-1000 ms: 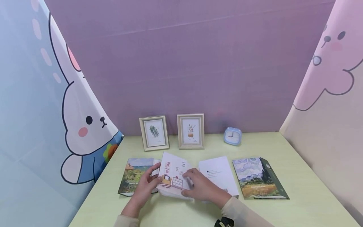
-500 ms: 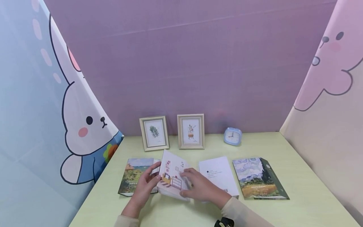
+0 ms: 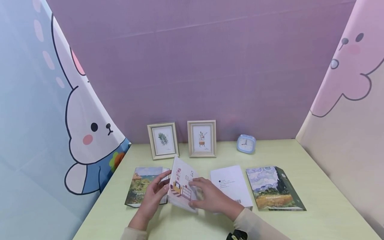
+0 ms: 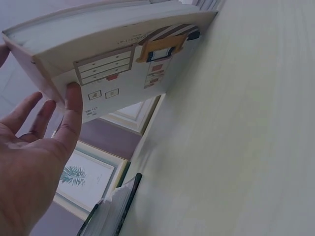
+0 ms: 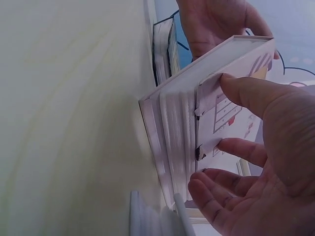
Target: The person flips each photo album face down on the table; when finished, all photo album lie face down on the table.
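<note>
Between both hands is a white photo album printed with an armchair and a drawer chest, tilted so its cover faces left. My left hand holds its left edge, the thumb close by the printed armchair. On the other side my right hand holds the free edge, with fingers and thumb spread over the cover by the drawer chest. In the right wrist view the thick pages and a cover flap show, with my thumb and fingertips at the flap. Part of the album's back is hidden.
A painted photo album lies on the left and another on the right of the pale table. A white book lies beside my right hand. Two picture frames and a blue clock stand behind.
The white album has turned more onto its edge, its cover facing further left and looking narrower. My right hand has shifted slightly left with it; the other things have stayed put.
</note>
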`<state>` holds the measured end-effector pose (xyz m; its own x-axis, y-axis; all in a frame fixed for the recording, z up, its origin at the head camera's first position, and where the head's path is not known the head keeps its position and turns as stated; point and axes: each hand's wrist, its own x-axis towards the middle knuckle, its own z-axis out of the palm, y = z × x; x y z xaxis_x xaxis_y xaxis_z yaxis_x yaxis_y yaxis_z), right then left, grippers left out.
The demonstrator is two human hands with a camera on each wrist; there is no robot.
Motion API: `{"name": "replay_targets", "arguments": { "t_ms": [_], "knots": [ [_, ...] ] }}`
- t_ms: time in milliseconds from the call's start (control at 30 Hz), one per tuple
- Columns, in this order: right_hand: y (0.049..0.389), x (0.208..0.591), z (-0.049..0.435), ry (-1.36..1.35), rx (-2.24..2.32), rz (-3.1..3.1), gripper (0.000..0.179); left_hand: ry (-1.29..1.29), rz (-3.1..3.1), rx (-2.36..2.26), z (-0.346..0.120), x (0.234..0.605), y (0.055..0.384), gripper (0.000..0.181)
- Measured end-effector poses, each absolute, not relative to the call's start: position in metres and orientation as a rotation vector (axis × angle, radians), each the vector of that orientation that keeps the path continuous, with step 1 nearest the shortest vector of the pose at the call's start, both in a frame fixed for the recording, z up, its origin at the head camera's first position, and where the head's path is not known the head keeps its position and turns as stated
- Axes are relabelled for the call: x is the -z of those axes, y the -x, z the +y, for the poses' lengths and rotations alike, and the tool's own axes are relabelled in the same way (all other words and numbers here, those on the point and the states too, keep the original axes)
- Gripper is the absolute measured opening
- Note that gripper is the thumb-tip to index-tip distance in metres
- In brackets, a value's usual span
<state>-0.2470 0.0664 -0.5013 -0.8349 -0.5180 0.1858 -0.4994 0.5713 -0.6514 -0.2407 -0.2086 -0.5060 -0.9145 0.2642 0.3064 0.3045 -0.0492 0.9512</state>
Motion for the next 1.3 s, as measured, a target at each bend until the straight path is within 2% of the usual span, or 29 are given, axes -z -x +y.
{"name": "replay_targets", "arguments": {
  "t_ms": [233,567,733,1300],
  "knots": [
    [0.2476,0.5023,0.0651,0.897,1.283,2.652,0.077,0.685,-2.11,2.18,-0.2083,0.5053,0.2406,0.05],
    [0.2485,0.5053,0.0628,0.969,1.513,2.47,0.072,0.862,-1.982,2.279,-0.2083,0.5053,0.2406,0.06],
    [0.2469,0.5026,0.0623,0.92,1.564,2.413,0.071,0.918,-1.943,2.302,-0.2063,0.5055,0.2411,0.062],
    [0.2475,0.4991,0.0673,0.878,1.69,2.339,0.062,0.918,-2.043,2.278,-0.1999,0.5139,0.2423,0.064]
  ]
}}
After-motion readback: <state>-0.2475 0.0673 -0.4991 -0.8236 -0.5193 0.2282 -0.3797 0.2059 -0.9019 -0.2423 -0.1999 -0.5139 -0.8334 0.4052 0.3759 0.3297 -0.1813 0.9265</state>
